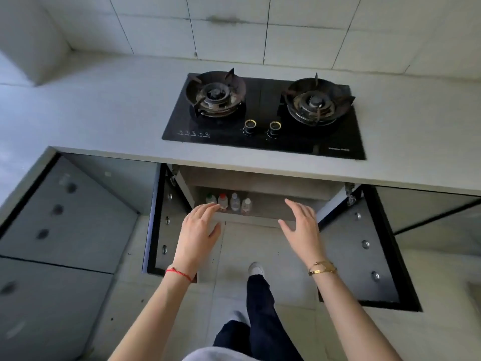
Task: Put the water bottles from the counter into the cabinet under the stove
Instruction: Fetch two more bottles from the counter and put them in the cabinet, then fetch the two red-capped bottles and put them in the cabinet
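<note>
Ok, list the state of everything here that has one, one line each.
left cabinet door: swung open.
right cabinet door: swung open.
water bottles: four standing upright in a row inside the cabinet, capped.
left burner: no flame visible.
right burner: no flame visible.
counter: no bottles on the part in view.
left hand: open, holding nothing.
right hand: open, holding nothing.

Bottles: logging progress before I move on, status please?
Left hand and right hand open, empty, before the open cabinet. Four bottles upright in a row inside. None visible on counter. Both doors open.
</note>
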Action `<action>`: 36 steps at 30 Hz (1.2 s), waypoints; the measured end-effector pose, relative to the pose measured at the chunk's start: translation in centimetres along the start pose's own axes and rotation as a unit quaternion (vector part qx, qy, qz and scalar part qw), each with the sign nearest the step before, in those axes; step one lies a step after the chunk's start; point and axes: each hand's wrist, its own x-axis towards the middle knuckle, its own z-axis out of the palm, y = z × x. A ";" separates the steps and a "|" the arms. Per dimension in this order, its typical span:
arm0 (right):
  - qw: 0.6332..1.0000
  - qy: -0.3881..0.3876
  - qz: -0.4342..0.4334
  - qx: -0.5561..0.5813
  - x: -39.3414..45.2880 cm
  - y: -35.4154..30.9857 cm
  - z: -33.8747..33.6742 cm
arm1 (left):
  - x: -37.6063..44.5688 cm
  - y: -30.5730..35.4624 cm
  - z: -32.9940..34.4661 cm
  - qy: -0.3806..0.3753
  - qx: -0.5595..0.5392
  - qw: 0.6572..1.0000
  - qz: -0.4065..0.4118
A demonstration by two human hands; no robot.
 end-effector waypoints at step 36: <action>0.951 0.228 0.209 -0.012 -34.2 28.5 -34.1 | -13.0 49.6 13.2 -0.113 -0.133 0.949 0.262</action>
